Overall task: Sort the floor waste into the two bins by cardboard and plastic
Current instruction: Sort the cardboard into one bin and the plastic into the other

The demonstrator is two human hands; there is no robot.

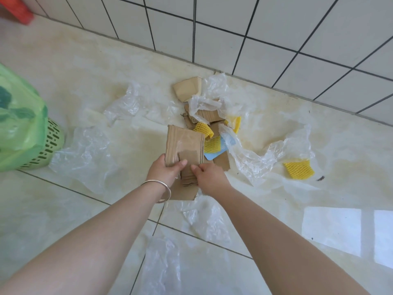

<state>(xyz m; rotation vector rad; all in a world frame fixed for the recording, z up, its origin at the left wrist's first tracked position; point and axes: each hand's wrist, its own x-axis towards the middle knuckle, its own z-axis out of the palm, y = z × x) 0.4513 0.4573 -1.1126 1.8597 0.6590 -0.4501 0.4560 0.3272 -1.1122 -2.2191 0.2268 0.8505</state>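
My left hand [167, 170] grips a stack of brown cardboard pieces [184, 143] held just above the floor. My right hand [209, 175] pinches the lower part of the same stack from the right. Behind the stack lies a pile of waste: a folded cardboard box [188, 88], more cardboard scraps [207, 116], yellow foam nets [204, 128] [297, 169], a blue card [214, 155] and crumpled clear plastic bags [212, 90] [265, 154]. A green slotted bin [47, 143] lined with a green plastic bag [19, 116] stands at the left edge.
Clear plastic sheets lie on the pale floor tiles at left [85, 154], centre [125, 105] and near my arms [204, 220] [161, 265]. A white tiled wall [276, 28] runs behind the pile. A red object [17, 9] sits in the far left corner.
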